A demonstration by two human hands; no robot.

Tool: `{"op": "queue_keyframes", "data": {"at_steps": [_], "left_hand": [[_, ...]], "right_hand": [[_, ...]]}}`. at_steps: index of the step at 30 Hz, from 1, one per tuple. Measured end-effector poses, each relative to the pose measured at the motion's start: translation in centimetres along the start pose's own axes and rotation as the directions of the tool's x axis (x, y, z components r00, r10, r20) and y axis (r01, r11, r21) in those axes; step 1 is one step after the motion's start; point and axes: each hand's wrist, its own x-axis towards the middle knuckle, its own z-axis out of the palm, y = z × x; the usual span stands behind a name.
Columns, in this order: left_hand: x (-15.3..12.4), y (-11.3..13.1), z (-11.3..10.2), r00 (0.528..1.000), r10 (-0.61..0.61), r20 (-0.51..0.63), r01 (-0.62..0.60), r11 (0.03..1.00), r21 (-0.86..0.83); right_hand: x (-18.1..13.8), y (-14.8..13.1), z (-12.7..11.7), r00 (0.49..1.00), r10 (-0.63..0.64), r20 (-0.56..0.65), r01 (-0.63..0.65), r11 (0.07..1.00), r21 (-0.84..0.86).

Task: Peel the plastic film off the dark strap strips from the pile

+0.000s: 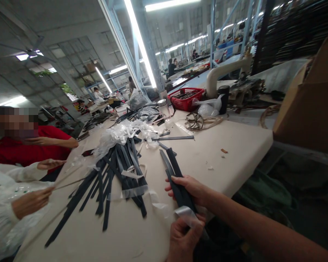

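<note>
My right hand (190,189) is closed round a small bundle of dark flat strips (177,169), thumb on top and fingers underneath. The strips point away from me over the table edge, their far ends splayed. Closer to me, my left hand (184,234) pinches a piece of clear plastic film (188,214) that lies across the near end of the bundle. The lower end of the bundle is hidden behind that hand. Left of my hands, a fanned pile of similar dark strips (112,174) lies on the table, with a clear plastic band (129,192) across part of it.
The pale table (224,153) ends in an edge at right. Crumpled clear plastic (123,131), a metal-lidded jar (163,107), a red basket (186,99) and coiled cord (196,122) stand further back. A cardboard box (311,98) is at right. Two co-workers (30,200) sit at left.
</note>
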Motion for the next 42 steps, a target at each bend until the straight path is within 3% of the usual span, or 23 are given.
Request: {"op": "queue_keyframes", "data": {"at_steps": [4, 10, 19, 26, 29, 33, 37, 42], "left_hand": [[0.1, -0.2, -0.2, 0.999, -0.033, -0.043, 0.03, 0.998, -0.061], [0.4, -0.5, -0.4, 0.996, -0.089, -0.017, 0.087, 0.992, -0.093], [0.6, -0.3, -0.1, 0.99, -0.141, 0.002, 0.141, 0.986, -0.091], [0.5, 0.6, 0.8, 0.987, -0.158, -0.009, 0.155, 0.978, -0.14], [0.6, 0.6, 0.6, 0.981, -0.18, -0.066, 0.168, 0.975, -0.148], [0.7, 0.7, 0.3, 0.977, -0.157, -0.147, 0.141, 0.984, -0.112], [0.6, 1.2, 0.6, 0.979, -0.149, -0.141, 0.132, 0.983, -0.124], [1.0, 1.6, 0.7, 0.977, -0.178, -0.117, 0.139, 0.948, -0.285]], "right_hand": [[-0.4, -0.8, -0.2, 0.989, -0.129, -0.068, 0.117, 0.981, -0.152], [-1.3, -1.5, -0.6, 0.915, -0.377, -0.144, 0.287, 0.859, -0.425], [-1.4, -1.3, -0.8, 0.899, -0.431, -0.079, 0.332, 0.788, -0.519], [-2.5, -1.9, -0.9, 0.809, -0.57, -0.142, 0.341, 0.653, -0.676], [-2.7, -1.9, -1.0, 0.804, -0.576, -0.148, 0.372, 0.681, -0.631], [-2.6, -1.4, -1.2, 0.858, -0.5, -0.116, 0.41, 0.804, -0.43], [-2.4, -1.4, -1.8, 0.908, -0.396, -0.135, 0.354, 0.899, -0.257], [-2.6, -1.6, -3.3, 0.944, -0.319, -0.087, 0.286, 0.921, -0.264]]}}
